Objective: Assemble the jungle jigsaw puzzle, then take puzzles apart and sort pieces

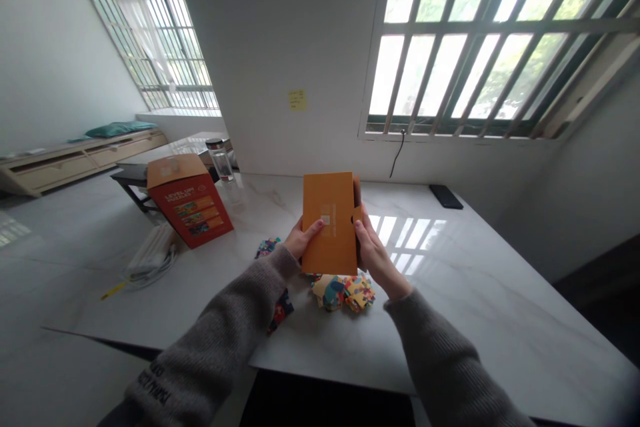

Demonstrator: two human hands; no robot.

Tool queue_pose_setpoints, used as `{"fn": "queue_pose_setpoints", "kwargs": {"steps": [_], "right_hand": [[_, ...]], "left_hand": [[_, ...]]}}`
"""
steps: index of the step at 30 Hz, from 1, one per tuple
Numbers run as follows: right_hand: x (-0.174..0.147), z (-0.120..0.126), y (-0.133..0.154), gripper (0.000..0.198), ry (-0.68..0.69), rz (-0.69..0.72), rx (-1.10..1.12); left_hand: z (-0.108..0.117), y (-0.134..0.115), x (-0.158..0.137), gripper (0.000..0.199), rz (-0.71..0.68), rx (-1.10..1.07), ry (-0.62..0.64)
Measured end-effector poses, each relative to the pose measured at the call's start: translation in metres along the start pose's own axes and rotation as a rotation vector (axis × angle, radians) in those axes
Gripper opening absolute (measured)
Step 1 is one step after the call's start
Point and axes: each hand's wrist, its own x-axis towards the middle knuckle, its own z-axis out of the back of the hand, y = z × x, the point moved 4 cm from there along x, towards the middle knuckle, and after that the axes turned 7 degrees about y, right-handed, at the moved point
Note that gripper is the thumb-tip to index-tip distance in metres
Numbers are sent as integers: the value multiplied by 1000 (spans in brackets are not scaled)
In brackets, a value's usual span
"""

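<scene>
An orange cardboard box (330, 190) is held up over the table between both of my hands. My left hand (303, 239) grips its left side, thumb lying on the front face. On the right side, my right hand (373, 247) is closed round the edge by a small notch, where a flap or opening shows. Below the box, puzzle pieces (344, 292) lie heaped on the table. Further puzzle pieces (268, 247) show beside my left forearm, which partly hides a darker group (281, 310). What the box contains is hidden.
A red puzzle box (193, 203) stands on the left of the marble-patterned table (480, 293), near a glass bottle (220, 161). A white power strip with cable (153, 253) lies at the left. A black phone (446, 197) rests at the back right.
</scene>
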Motion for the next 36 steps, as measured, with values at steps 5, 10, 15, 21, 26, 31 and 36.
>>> {"fn": "queue_pose_setpoints", "kwargs": {"steps": [5,10,15,21,26,31,36], "right_hand": [[-2,-4,12,65,9,-24,-169],[-3,-8,17,76,88,10,-169],[-7,-5,10,70,117,32,-72],[9,41,2,68,-93,117,-735],[17,70,-23,62,-5,147,-1255],[4,74,-57,48,111,176,-1459],[-11,68,-71,48,117,162,-1530]], "left_hand": [[-2,-1,-4,65,-47,75,-5],[-4,-3,-3,63,-93,50,-46],[1,-6,1,55,-108,-26,-16],[35,-28,1,46,-224,515,-170],[53,-41,-3,34,-259,552,-122],[66,-43,-11,27,-204,547,-65],[74,-42,-20,24,-181,512,-71]]}}
